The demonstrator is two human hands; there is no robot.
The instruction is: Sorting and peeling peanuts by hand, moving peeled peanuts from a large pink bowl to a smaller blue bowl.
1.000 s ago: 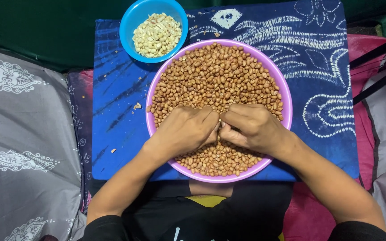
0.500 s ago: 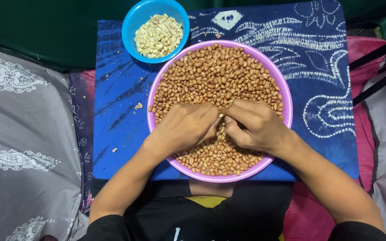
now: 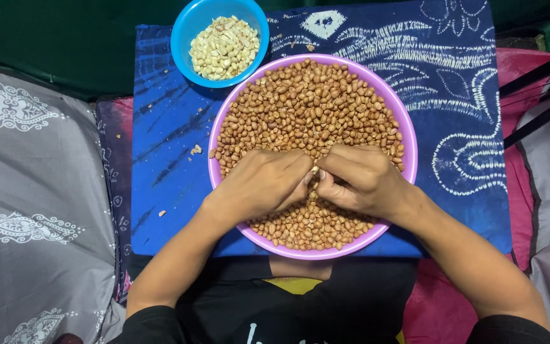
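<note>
- Left hand (image 3: 262,185) and right hand (image 3: 358,181) met fingertip to fingertip over the purple bowl (image 3: 408,153) of brown-skinned peanuts (image 3: 307,108) — each grip pinched together on what looked like one nut.
- Best done w/ small rolling pinches, hands low over the bowl.
- Vs. 1 s ago: hands hardly moved; the blue bowl (image 3: 183,48) of pale peeled nuts sat closer to the frame's top.

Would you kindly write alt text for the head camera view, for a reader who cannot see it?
Two bare hands, left hand and right hand, meet fingertip to fingertip over a purple bowl heaped with brown-skinned peanuts. A smaller blue bowl of pale peeled peanuts sits behind it on a blue patterned cloth.
</note>
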